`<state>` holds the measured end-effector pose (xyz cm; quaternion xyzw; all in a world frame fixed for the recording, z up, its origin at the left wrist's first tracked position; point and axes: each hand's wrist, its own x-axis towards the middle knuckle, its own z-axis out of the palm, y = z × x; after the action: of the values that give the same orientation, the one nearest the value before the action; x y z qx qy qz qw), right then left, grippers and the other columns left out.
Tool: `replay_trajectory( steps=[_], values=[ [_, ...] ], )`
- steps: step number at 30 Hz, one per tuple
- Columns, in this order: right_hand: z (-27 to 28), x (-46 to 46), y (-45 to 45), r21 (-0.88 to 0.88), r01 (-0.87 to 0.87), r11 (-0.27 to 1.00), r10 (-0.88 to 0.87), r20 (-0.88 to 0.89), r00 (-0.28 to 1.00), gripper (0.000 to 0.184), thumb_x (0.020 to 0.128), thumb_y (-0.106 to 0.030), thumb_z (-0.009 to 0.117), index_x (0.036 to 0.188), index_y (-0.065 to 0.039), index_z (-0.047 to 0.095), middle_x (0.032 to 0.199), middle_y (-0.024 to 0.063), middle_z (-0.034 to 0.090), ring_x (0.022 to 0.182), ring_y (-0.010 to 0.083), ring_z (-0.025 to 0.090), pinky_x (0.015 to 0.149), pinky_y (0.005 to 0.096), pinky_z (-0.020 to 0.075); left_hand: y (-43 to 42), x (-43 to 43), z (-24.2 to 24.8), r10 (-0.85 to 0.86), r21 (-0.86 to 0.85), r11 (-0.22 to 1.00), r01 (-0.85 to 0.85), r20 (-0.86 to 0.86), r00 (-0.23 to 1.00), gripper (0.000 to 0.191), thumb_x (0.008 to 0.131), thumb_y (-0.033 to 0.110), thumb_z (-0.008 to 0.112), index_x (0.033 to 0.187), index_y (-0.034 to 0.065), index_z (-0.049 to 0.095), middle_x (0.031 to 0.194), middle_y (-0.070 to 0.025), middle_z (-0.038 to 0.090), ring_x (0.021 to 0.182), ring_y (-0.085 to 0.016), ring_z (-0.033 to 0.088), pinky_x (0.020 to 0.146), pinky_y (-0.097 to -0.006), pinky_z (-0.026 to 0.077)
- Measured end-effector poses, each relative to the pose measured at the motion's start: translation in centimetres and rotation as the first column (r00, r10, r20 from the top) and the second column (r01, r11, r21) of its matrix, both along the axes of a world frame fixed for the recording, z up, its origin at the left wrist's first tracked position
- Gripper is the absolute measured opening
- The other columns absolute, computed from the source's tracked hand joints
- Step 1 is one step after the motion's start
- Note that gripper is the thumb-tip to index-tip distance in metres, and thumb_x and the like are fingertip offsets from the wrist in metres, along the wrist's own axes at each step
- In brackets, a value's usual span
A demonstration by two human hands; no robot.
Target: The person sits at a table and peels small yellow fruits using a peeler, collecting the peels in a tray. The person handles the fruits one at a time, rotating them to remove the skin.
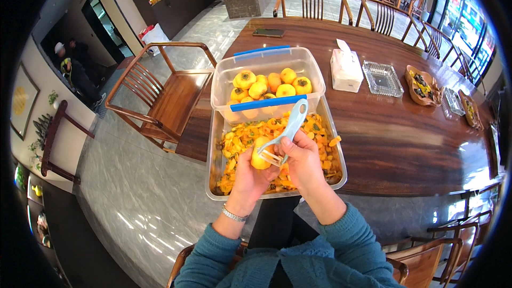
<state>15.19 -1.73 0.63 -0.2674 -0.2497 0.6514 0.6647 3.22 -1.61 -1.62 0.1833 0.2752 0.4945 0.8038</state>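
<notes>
My left hand (252,176) is closed around a persimmon (261,160) with smooth, pale orange flesh. In my right hand (302,156) is a light blue vegetable peeler (295,119), its handle pointing up and away from me. The peeler's blade head lies against or just over the right side of the fruit; exact contact is hard to tell. Both hands are above a metal tray (340,164) heaped with orange persimmon peelings (240,136). At the tray's far end sits a clear plastic box (224,102) with blue clips, holding several persimmons (258,90).
On the wooden table (400,148) stand a tissue box (346,70), a glass tray (383,79) and a wooden dish (424,86). A phone (268,32) lies near the far edge. A wooden armchair (168,96) is at the left. People (76,66) are in the left background.
</notes>
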Motion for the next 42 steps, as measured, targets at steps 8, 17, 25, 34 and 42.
replay_trajectory(
  steps=[8,17,25,34,42],
  values=[
    [-1.1,1.2,1.7,-0.122,0.016,0.992,-0.014,0.018,1.0,0.006,0.085,-0.004,0.053,0.088,0.0,0.056,0.073,0.0032,0.053,0.068,0.0124,0.048,0.068,0.0268,0.0417,-0.2,-1.3,0.0,-0.073,0.052,0.996,0.071,0.043,0.996,0.045,0.084,0.043,0.035,0.104,0.0071,0.052,0.083,-0.0068,0.052,0.061,-0.014,0.043,0.049,-0.0238,0.033],
    [-0.3,1.8,1.0,-0.058,0.068,0.996,-0.068,0.009,0.998,0.008,0.086,-0.008,0.055,0.091,-0.001,0.058,0.076,0.0018,0.056,0.07,0.0106,0.05,0.069,0.0268,0.043,0.0,-1.4,-0.2,-0.116,0.111,0.988,0.107,0.079,0.99,0.043,0.083,0.041,0.039,0.105,0.0054,0.051,0.087,-0.0101,0.053,0.064,-0.016,0.043,0.051,-0.0261,0.033],
    [0.1,4.5,0.1,0.162,0.21,0.964,-0.259,0.4,0.879,0.014,0.085,-0.002,0.054,0.098,0.002,0.058,0.086,0.0028,0.061,0.077,0.0094,0.055,0.068,0.0255,0.0457,0.8,-1.7,-0.3,0.073,-0.041,0.997,-0.071,0.061,0.995,0.037,0.086,0.037,0.041,0.101,0.0061,0.053,0.086,-0.0105,0.053,0.067,-0.018,0.046,0.054,-0.0255,0.037],
    [-1.6,7.6,0.5,0.08,0.432,0.898,-0.406,0.527,0.746,0.011,0.087,-0.006,0.053,0.092,0.001,0.058,0.078,0.0012,0.058,0.071,0.0083,0.051,0.068,0.023,0.0407,0.7,-1.4,-1.1,0.007,-0.005,1.0,-0.006,0.226,0.974,0.038,0.088,0.033,0.043,0.109,0.0024,0.051,0.098,-0.0166,0.055,0.078,-0.022,0.05,0.062,-0.0289,0.043],
    [1.0,3.5,-1.0,0.203,0.164,0.965,-0.223,0.316,0.922,0.022,0.087,-0.009,0.055,0.106,0.002,0.056,0.09,0.0028,0.061,0.08,0.0087,0.054,0.074,0.0235,0.0438,0.2,-1.4,-0.4,0.009,0.068,0.997,-0.024,0.216,0.976,0.04,0.088,0.03,0.045,0.117,0.0025,0.046,0.109,-0.0148,0.054,0.09,-0.026,0.052,0.075,-0.0319,0.044]
  ],
)
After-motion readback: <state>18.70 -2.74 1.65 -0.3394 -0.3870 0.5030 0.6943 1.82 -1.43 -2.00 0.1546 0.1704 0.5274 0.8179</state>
